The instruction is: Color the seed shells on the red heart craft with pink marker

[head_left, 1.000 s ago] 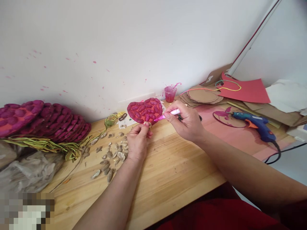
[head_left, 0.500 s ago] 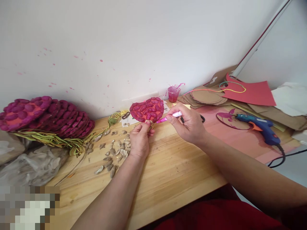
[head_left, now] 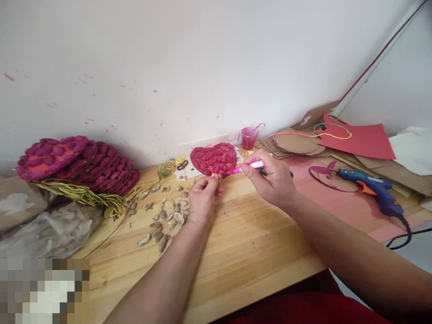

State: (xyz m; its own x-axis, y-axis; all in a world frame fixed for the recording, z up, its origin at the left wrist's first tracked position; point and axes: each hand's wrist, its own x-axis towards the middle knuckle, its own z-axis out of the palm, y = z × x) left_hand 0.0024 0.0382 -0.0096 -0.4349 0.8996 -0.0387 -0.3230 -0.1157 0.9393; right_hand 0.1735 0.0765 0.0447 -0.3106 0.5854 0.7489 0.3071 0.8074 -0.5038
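A heart-shaped plaque [head_left: 216,157] covered in magenta-painted peanut shells is tilted up above the table. My left hand [head_left: 204,195] pinches it at the bottom point, thumb in front. In my right hand [head_left: 273,177] is a paintbrush [head_left: 251,166] with a white handle and a pink tip, gripped like a pen. Its tip meets the lower right edge of the heart. Loose peanut shells [head_left: 162,243] lie scattered left of my left hand. Behind the brush, a clear cup [head_left: 249,137] of magenta paint stands against the wall.
At the left is a stack of painted shell plaques [head_left: 81,164] with yellow-green cords [head_left: 81,193] hanging, beside a plastic bag [head_left: 57,229]. To the right lie cardboard discs [head_left: 293,141], red paper [head_left: 361,137] and a blue glue gun [head_left: 371,184] with a black cord.
The brush tip has moved slightly along the heart's lower right edge. The whole scene sits a little further right as the head turned. Both hands keep their grips.
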